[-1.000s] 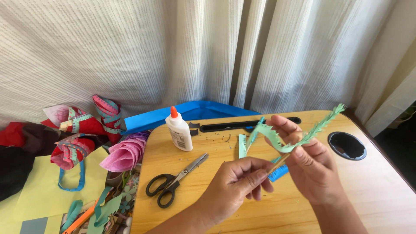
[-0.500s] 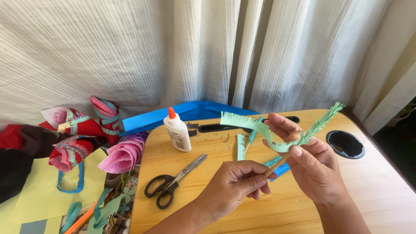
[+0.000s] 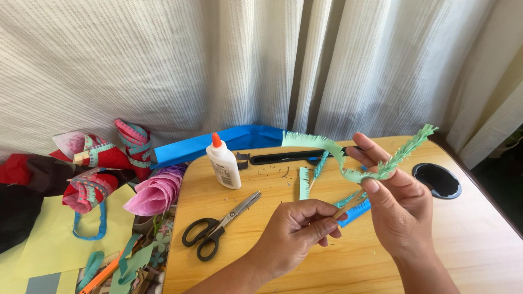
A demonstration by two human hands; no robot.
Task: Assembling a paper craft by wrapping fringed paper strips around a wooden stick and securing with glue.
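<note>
My right hand (image 3: 400,204) pinches a long fringed strip of green paper (image 3: 348,158) between thumb and fingers; the strip curls left toward the glue and its other end sticks up to the right. My left hand (image 3: 297,231) grips the lower end of a thin stick (image 3: 350,204) that the strip wraps around. Both hands hover above the wooden table (image 3: 272,207). More green fringed pieces (image 3: 304,182) lie on the table under the strip.
Black-handled scissors (image 3: 218,226) lie left of my left hand. A white glue bottle with an orange cap (image 3: 223,162) stands behind them. A black round hole (image 3: 437,181) sits at the table's right. Paper cones, pink roll (image 3: 155,193) and scraps pile at left.
The free left end of the green strip has swung up and out to the left, uncurling. Both hands stay in about the same place.
</note>
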